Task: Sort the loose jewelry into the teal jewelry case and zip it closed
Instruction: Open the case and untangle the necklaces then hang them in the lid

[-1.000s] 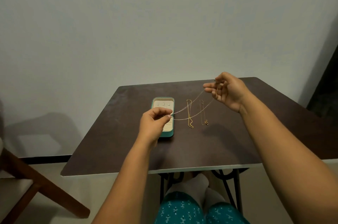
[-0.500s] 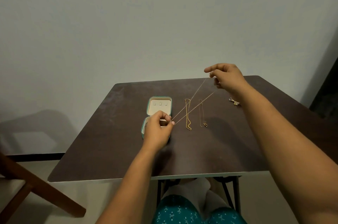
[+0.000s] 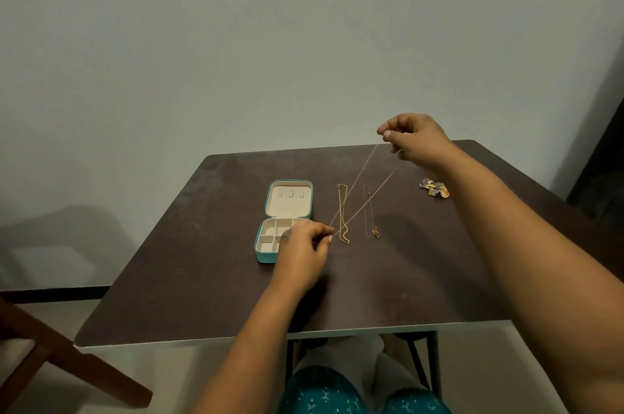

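Thin chain (image 3: 360, 192) taut between pinching left hand (image 3: 304, 246) and right hand (image 3: 416, 140), above table (image 3: 202, 278).

We are seeing the thin pale chain (image 3: 363, 192) stretching in the air between the left hand (image 3: 301, 247) and the right hand (image 3: 416, 140), crossing above the gold chain (image 3: 342, 213) and the fine pendant necklace (image 3: 370, 212). The open teal jewelry case (image 3: 286, 219) is lying just left of them. The dark brown table (image 3: 202, 265) is staying bare in front.
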